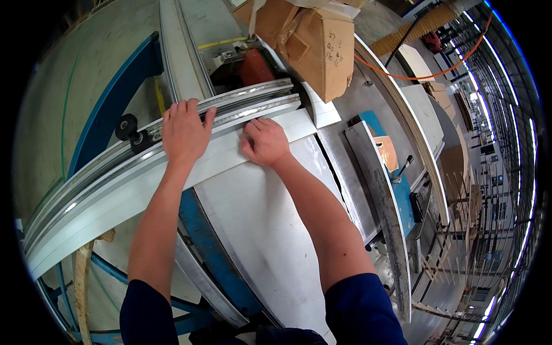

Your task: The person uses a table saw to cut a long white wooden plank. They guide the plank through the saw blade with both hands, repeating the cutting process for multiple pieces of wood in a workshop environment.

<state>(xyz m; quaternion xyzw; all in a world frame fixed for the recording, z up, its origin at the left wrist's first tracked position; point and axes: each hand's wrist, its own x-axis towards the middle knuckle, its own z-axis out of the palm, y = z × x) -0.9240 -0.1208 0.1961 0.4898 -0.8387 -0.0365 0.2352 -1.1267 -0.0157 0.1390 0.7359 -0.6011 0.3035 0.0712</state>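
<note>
1. My left hand lies over the grooved metal rail, fingers together, thumb apart.
2. My right hand rests on the long white strip, fingers curled in narrow.
3. I cannot tell whether either hand grips.
4. The strip runs along the rail's near side, across the pale bench.
5. A black knob stands left of my left hand.
</note>
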